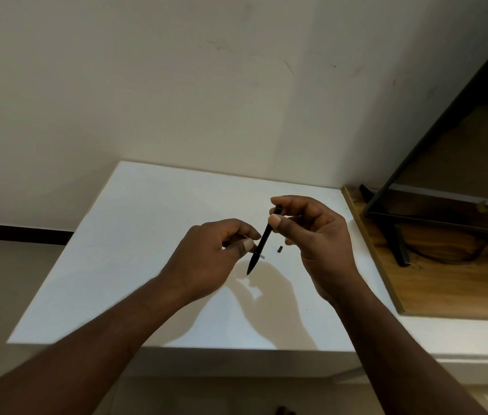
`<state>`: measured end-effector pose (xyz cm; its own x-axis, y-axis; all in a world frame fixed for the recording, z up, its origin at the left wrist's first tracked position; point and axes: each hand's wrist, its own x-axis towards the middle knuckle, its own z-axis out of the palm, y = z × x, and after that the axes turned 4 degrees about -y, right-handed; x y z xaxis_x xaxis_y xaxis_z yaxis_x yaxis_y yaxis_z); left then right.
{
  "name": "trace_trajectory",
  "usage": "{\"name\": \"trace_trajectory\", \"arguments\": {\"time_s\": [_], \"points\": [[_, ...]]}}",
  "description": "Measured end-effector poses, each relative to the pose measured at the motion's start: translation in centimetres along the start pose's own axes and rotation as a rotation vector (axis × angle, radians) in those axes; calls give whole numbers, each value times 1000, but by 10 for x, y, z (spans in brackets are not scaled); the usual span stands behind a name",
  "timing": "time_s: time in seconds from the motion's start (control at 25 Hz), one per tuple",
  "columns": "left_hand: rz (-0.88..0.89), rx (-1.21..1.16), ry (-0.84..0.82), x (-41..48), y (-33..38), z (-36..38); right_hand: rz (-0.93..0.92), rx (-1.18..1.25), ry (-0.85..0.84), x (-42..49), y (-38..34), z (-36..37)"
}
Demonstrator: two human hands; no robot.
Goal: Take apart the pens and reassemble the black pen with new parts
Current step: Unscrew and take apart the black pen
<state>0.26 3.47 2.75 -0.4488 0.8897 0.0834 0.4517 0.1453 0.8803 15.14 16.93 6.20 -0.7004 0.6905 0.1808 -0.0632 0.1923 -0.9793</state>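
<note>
Right hand [311,235] pinches black pen [262,241] upright-tilted, tip down, above white worktop [147,250] | left hand [209,256] fingers curled, pinching a thin part, touching pen | small black piece [279,250] lies on worktop beside pen

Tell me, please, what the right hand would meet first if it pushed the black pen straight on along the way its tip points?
Most likely the white table. The right hand holds the black pen tip down over it, and nothing shows below the tip. The left hand sits just beside the line; depth is unclear, so it might brush.
</note>
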Motion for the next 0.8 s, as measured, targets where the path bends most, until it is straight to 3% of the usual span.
{"name": "trace_trajectory", "arguments": {"time_s": [0.8], "points": [[-43,16,-2,-1,6,0,28,7,-20,1,4,0]]}}
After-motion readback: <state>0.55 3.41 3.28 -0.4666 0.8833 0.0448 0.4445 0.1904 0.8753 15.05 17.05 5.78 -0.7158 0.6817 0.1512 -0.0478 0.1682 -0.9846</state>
